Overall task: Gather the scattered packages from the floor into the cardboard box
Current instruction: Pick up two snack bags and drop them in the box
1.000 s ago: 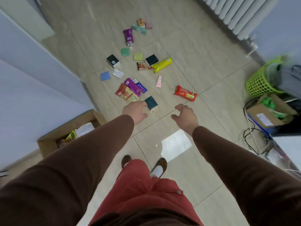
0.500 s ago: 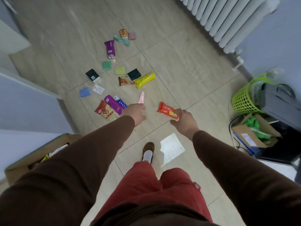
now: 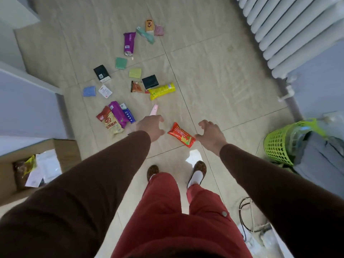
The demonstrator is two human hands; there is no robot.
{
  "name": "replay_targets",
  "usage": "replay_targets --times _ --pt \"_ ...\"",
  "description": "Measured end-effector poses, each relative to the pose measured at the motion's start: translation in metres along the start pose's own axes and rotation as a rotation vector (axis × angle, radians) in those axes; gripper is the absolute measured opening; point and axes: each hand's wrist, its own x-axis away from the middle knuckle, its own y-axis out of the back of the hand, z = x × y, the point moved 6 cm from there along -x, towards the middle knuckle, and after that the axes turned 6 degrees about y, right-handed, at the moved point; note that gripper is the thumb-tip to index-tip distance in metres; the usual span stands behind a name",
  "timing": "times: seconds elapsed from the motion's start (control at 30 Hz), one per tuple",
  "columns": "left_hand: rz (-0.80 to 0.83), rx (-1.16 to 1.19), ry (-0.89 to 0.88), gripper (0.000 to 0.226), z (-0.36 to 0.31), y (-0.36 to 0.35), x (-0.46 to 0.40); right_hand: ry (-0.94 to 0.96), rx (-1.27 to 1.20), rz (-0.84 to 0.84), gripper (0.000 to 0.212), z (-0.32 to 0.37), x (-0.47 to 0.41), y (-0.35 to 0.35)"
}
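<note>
Red wrapper first: the red snack packet (image 3: 181,134) lies flat on the tiled floor (image 3: 214,75) just ahead of the person's feet, between the two outstretched hands, and it looks like the natural pick for this step. The right hand (image 3: 210,135) hangs beside the packet's near right end, fingers spread and curled downward, empty, its thumb close to the wrapper; whether it touches cannot be told. The left hand (image 3: 151,127) reaches forward on the packet's other side, also spread and holding nothing, with the pink tube (image 3: 154,110) just beyond its fingertips. A clean pick probably means pinching the red packet across its narrow width rather than at a crimped end, since the film looks slippery and thin, while the left hand closes on the pink tube so both come up in one bend. Both arms are extended nearly straight, palms down. To the left and near, the cardboard box (image 3: 63,151) stands open against the wall with a few packages already inside, so the carry back is short. Farther out, the rest are scattered: the orange chip bag (image 3: 109,121), the yellow packet (image 3: 162,90), the purple pouch (image 3: 129,43).
</note>
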Motion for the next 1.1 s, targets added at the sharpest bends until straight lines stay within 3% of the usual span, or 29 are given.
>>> replay_targets --times 0.2,0.43,0.8,1.1 --pt "0.03 0.047 0.108 0.052 0.008 -0.022 -0.034 0.074 0.105 0.117 0.053 -0.011 -0.067 0.002" --pt "0.085 0.136 0.194 0.052 0.043 -0.056 -0.112 0.111 0.192 0.247 0.052 -0.015 -0.16 -0.053" --pt "0.167 0.227 0.114 0.054 0.043 -0.182 -0.26 0.31 0.44 0.283 0.056 -0.03 -0.384 -0.139" --pt "0.245 -0.05 -0.141 0.074 0.026 -0.328 -0.382 0.579 0.617 0.132 0.067 -0.016 -0.578 -0.2"
